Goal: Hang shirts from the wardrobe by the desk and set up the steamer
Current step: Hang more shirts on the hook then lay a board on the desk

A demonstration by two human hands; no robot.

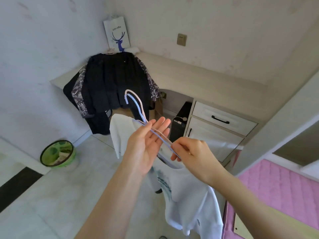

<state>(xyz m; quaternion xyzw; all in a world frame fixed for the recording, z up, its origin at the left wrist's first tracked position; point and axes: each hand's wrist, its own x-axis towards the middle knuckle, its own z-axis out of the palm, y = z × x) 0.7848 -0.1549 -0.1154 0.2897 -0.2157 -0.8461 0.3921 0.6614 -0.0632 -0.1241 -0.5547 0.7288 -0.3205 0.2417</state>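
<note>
A white shirt (186,192) with a teal print hangs from two thin hangers (136,104), one blue and one pink, whose hooks point up towards the desk. My right hand (193,152) pinches the hanger wires near the shirt's collar. My left hand (148,144) is held flat, palm towards me, with straight fingers lying against the wires just below the hooks. Several dark shirts (110,87) hang draped at the corner of the desk (198,78). No steamer is in view.
A white paper bag (117,35) with a deer print stands on the desk's far corner. A wall socket (181,39) is above the desk. A computer tower (181,123) sits under it beside drawers (221,119). A green bin (57,153) stands on the floor at left; a pink bed (283,192) is at right.
</note>
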